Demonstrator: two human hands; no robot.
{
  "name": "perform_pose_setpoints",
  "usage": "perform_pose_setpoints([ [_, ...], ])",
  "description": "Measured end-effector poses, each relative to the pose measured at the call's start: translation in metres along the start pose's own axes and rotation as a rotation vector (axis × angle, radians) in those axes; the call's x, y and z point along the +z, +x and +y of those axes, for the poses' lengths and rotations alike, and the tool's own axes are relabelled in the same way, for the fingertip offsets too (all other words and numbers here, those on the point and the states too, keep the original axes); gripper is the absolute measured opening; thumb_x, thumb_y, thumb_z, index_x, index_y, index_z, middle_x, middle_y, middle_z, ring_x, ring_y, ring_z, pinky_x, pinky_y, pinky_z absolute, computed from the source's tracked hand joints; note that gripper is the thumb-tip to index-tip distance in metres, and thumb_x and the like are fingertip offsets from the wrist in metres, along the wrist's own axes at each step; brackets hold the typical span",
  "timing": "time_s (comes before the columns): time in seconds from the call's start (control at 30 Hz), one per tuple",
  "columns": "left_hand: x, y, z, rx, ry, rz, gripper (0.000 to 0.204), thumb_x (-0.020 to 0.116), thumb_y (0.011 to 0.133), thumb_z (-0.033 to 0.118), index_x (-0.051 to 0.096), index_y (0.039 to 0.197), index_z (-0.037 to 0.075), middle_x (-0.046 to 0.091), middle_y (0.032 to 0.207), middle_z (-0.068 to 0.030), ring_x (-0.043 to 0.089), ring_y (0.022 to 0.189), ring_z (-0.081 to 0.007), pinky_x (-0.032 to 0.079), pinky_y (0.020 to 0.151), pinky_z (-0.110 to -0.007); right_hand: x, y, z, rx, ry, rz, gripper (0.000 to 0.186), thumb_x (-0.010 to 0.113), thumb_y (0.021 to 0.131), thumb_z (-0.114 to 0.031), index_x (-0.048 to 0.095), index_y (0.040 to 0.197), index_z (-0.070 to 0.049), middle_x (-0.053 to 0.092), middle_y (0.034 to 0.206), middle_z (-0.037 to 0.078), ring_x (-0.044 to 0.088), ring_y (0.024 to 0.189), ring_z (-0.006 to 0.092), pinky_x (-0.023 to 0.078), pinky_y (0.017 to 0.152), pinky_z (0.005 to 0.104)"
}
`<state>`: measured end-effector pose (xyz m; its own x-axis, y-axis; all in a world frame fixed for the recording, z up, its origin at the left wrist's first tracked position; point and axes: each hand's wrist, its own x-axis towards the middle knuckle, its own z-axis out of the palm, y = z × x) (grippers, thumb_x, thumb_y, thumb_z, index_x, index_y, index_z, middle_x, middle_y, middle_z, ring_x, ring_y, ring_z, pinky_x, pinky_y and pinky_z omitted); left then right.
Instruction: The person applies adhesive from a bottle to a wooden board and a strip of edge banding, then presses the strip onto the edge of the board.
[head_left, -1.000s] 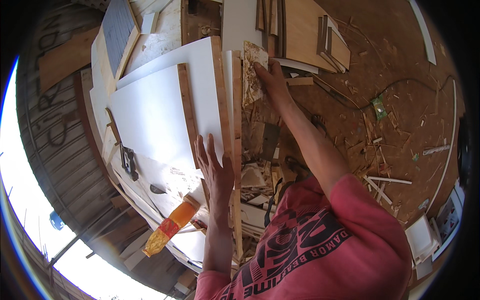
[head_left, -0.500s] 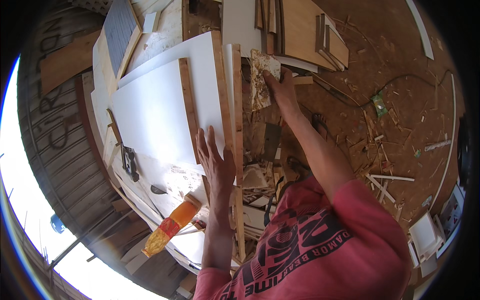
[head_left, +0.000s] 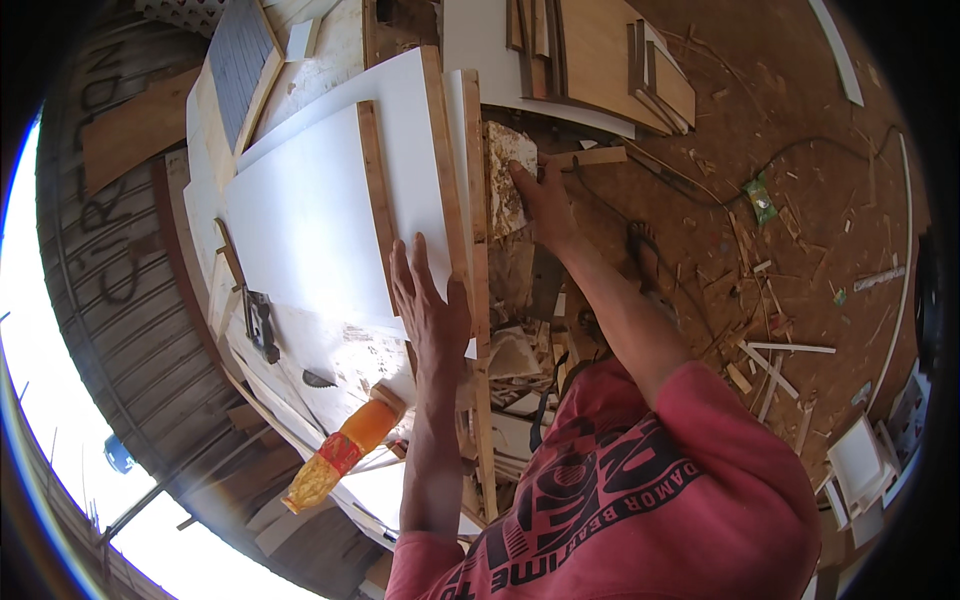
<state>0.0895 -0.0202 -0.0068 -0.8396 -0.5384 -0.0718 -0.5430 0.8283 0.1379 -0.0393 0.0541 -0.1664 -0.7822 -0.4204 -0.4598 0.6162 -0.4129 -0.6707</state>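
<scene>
My right hand [head_left: 550,208] grips a small flat board [head_left: 503,195], whitish and crusted with brown, glue-like stains. The board's left side sits at the wooden edge [head_left: 473,165] of the stacked panels; whether it touches cannot be told. With fingers stretched out, my left hand [head_left: 435,310] lies on the white panels. One smaller white panel [head_left: 290,220], with a bare wood strip [head_left: 374,190] along its right edge, rests on a larger white panel [head_left: 405,130].
A plastic bottle [head_left: 345,450] in orange, red and yellow lies near a black hand plane [head_left: 260,325]. Plywood pieces [head_left: 600,70] are at the far right of the bench. Wood scraps [head_left: 790,348] and a dark cable [head_left: 690,190] lie on the brown floor.
My right hand has brought the stained board left and slightly nearer, up to the panels' edge. The panels have shifted slightly away from me, and my left hand has moved a little with them.
</scene>
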Motion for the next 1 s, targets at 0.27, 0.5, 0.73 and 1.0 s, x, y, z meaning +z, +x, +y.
perform_pose_setpoints([
  [0.27,0.003,-0.006,-0.012,0.030,-0.092,0.042,0.063,0.060,0.088,0.015,0.030,0.143,0.014,0.028,0.146,-0.0204,0.027,0.135,-0.0381,0.029,0.108,-0.050,0.000,-0.030,0.006,-0.028,-0.190,0.006,0.058,0.062,0.090,-0.037,0.037,0.125,0.002,0.054,0.110,0.014,0.054,0.094,0.0151,0.045,0.076,0.0282],
  [0.5,-0.021,-0.037,-0.019,0.067,-0.331,0.145,0.053,0.055,0.090,0.011,0.037,0.139,0.009,0.035,0.142,-0.0179,0.034,0.133,-0.0341,0.033,0.107,-0.045,-0.010,-0.046,0.013,-0.060,-0.252,0.108,0.057,0.062,0.090,-0.039,0.038,0.124,0.001,0.053,0.101,0.010,0.052,0.089,0.0117,0.045,0.070,0.0284],
  [0.73,-0.012,-0.106,-0.068,-0.012,-0.379,0.109,0.053,0.054,0.085,0.002,0.040,0.136,0.004,0.041,0.139,-0.0177,0.039,0.130,-0.0330,0.035,0.106,-0.043,-0.011,-0.084,0.041,-0.048,-0.177,0.011,0.055,0.059,0.092,-0.039,0.038,0.125,0.000,0.051,0.096,0.006,0.052,0.077,0.0087,0.045,0.059,0.0249],
  [1.0,-0.014,-0.150,-0.087,-0.122,-0.403,-0.004,0.050,0.054,0.088,0.005,0.040,0.137,0.005,0.039,0.140,-0.0172,0.039,0.130,-0.0315,0.036,0.105,-0.041,-0.007,-0.089,0.062,-0.087,-0.144,0.041,0.054,0.059,0.092,-0.036,0.038,0.124,0.003,0.050,0.092,0.005,0.052,0.069,0.0081,0.045,0.056,0.0242],
])
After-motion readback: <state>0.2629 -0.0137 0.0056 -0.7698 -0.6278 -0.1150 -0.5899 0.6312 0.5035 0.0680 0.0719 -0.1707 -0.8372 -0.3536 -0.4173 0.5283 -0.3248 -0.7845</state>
